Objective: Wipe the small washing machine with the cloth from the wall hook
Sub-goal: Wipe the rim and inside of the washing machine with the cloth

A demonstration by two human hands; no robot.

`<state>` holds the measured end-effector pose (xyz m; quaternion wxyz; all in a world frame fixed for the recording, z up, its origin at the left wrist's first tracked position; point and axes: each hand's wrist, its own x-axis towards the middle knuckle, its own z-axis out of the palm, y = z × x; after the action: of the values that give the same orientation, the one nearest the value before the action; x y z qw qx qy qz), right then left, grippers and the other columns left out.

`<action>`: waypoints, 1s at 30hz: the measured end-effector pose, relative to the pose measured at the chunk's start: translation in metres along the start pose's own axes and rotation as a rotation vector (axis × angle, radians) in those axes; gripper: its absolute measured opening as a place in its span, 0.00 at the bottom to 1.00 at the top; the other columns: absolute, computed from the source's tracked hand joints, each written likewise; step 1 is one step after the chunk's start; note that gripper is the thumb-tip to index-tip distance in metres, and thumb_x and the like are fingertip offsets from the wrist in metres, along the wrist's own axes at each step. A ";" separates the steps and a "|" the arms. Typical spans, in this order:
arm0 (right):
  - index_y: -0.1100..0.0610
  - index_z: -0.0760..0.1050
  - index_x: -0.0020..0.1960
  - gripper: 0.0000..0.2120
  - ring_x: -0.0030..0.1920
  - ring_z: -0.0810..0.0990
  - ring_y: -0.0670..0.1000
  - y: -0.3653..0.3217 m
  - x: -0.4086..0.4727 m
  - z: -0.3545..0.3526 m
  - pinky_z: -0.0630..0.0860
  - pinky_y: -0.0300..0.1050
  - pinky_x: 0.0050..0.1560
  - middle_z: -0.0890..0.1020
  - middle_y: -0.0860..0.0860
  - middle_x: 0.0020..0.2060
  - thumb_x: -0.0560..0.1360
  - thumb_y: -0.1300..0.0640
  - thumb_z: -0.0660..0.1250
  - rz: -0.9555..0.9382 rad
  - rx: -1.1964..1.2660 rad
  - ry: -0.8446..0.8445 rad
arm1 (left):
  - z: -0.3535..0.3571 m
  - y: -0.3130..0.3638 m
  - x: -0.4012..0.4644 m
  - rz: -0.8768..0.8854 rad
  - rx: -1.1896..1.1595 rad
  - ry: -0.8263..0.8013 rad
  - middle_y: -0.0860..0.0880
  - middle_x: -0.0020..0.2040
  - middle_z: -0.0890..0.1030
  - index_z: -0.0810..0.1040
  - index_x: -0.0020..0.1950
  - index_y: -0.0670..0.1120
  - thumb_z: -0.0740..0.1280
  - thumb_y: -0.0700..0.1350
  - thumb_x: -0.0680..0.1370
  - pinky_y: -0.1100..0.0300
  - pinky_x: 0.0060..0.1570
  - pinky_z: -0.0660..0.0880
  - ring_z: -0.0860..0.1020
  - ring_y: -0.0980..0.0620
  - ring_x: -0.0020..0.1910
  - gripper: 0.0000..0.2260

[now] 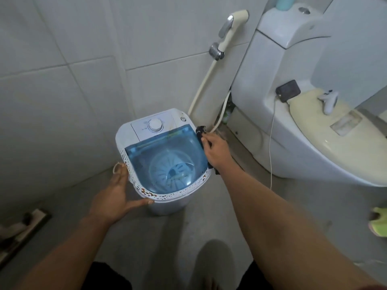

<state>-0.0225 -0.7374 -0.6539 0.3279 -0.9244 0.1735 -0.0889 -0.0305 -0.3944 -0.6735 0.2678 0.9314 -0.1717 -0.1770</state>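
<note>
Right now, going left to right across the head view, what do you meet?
Squeegee → left hand → washing machine → right hand holding the dark cloth → toilet → green slipper.

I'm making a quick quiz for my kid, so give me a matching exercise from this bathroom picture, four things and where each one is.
Things:
1. cloth
2. spray hose
3. dial
4. left hand

Places:
A. on the washing machine's white top panel
B. on the tiled wall beside the toilet
C. on the machine's near-left rim
D. in the right hand, at the machine's right edge

Pairs: 1-D, 2-B, 3-A, 4-C
</note>
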 end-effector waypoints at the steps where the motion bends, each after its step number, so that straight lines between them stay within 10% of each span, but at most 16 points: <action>1: 0.61 0.79 0.66 0.16 0.67 0.76 0.56 -0.001 -0.002 0.000 0.65 0.44 0.71 0.80 0.58 0.65 0.82 0.57 0.63 0.002 -0.005 0.011 | -0.001 0.000 0.001 0.000 0.000 -0.006 0.51 0.87 0.46 0.43 0.87 0.51 0.74 0.77 0.60 0.50 0.83 0.55 0.48 0.53 0.86 0.67; 20: 0.59 0.74 0.72 0.19 0.72 0.71 0.54 0.032 -0.085 0.023 0.57 0.32 0.69 0.75 0.54 0.72 0.82 0.58 0.63 -0.031 0.141 0.225 | 0.010 -0.015 0.014 0.090 0.019 0.025 0.49 0.87 0.53 0.41 0.86 0.57 0.74 0.81 0.57 0.43 0.82 0.59 0.55 0.48 0.85 0.69; 30: 0.58 0.70 0.75 0.20 0.71 0.67 0.55 0.037 -0.132 0.043 0.67 0.46 0.72 0.65 0.54 0.78 0.84 0.58 0.61 -0.171 0.049 0.284 | 0.016 -0.019 0.017 0.093 0.002 0.019 0.50 0.87 0.49 0.39 0.86 0.56 0.73 0.82 0.57 0.44 0.83 0.56 0.52 0.48 0.86 0.70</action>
<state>-0.1423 -0.6892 -0.7175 0.3139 -0.9056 0.1366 -0.2506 -0.0178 -0.3930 -0.7011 0.2766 0.9243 -0.2121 -0.1553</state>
